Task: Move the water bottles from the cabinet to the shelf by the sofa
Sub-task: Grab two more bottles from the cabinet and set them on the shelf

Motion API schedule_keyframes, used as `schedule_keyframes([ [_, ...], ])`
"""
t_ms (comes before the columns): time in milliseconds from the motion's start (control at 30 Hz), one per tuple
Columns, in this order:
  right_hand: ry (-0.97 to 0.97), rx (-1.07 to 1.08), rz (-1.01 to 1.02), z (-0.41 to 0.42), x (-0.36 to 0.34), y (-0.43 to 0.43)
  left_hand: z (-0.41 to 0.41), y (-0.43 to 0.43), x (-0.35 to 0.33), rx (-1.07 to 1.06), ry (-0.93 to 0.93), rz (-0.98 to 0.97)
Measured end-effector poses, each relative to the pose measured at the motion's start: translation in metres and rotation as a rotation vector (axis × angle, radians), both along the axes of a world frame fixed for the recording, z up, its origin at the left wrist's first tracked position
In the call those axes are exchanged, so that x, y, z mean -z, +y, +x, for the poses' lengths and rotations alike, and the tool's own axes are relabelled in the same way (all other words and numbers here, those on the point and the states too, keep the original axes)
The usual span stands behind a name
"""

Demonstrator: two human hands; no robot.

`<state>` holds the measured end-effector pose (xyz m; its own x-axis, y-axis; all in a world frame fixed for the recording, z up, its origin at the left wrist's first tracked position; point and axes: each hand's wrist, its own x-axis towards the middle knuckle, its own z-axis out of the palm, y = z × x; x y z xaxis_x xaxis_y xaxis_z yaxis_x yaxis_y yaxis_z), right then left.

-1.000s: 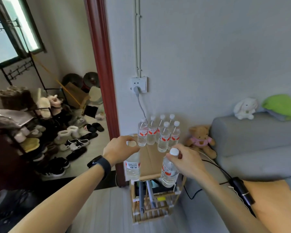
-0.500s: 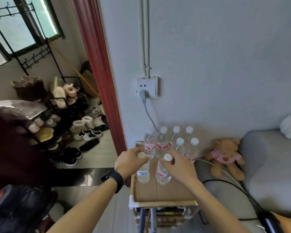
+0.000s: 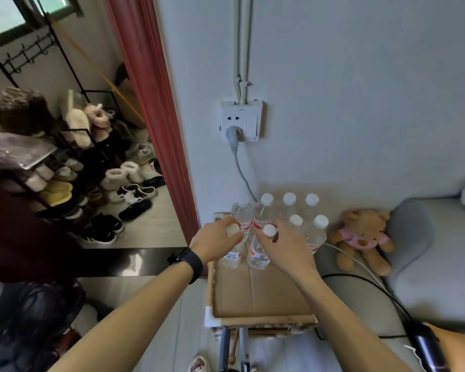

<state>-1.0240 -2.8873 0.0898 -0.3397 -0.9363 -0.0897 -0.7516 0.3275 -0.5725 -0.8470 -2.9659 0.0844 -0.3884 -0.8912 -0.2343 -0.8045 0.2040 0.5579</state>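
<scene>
A wooden shelf [image 3: 261, 319] with a cardboard top stands between the door frame and the sofa. Several clear water bottles [image 3: 289, 204] with white caps and red labels stand at its back by the wall. My left hand [image 3: 215, 241] grips the neck of one bottle [image 3: 232, 255] standing on the cardboard. Beside it on the right, my right hand [image 3: 285, 245] grips the neck of another bottle [image 3: 258, 251], also standing on the cardboard. Both bottles are upright, just in front of the back rows.
A grey sofa [image 3: 424, 277] lies to the right, with a teddy bear [image 3: 361, 237] on its arm. A wall socket [image 3: 240, 120] with a plugged grey cable hangs above the bottles. A red door frame [image 3: 156, 116] and shoe racks [image 3: 73, 178] are at left. Black cables cross the sofa.
Both hands have moved forward with their bottles, from in front of the shelf onto the cardboard top, and the bottles now stand close behind the back rows. The view has closed in.
</scene>
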Motion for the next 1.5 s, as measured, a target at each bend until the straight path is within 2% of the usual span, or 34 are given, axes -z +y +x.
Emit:
schedule_keyframes([
  [200, 0.218, -0.071, 0.043, 0.002, -0.003, -0.009, 0.002, -0.001, -0.006, 0.110, -0.224, -0.224],
  [367, 0.316, -0.024, 0.074, -0.001, -0.011, -0.011, -0.004, -0.003, -0.013, 0.090, -0.255, -0.292],
  [467, 0.359, -0.075, 0.065, -0.004, -0.012, -0.012, -0.007, -0.008, -0.013, 0.109, -0.296, -0.309],
  [567, 0.394, -0.205, 0.055, -0.009, -0.012, -0.015, -0.005, -0.015, -0.014, 0.179, -0.244, -0.256],
  [733, 0.260, -0.284, 0.095, -0.022, -0.015, -0.017, -0.001, -0.021, -0.018, 0.308, -0.183, -0.161],
  [967, 0.376, -0.218, 0.124, -0.024, -0.021, -0.021, 0.000, -0.012, -0.018, 0.206, -0.182, -0.210],
  [1100, 0.448, -0.295, 0.133, -0.024, -0.025, -0.024, -0.001, -0.010, -0.014, 0.178, -0.178, -0.239],
  [1367, 0.339, -0.353, 0.134, -0.029, -0.027, -0.029, -0.009, -0.012, -0.011, 0.171, -0.086, -0.192],
  [1500, 0.351, -0.383, 0.129, -0.028, -0.029, -0.031, -0.014, -0.012, -0.012, 0.160, -0.076, -0.199],
])
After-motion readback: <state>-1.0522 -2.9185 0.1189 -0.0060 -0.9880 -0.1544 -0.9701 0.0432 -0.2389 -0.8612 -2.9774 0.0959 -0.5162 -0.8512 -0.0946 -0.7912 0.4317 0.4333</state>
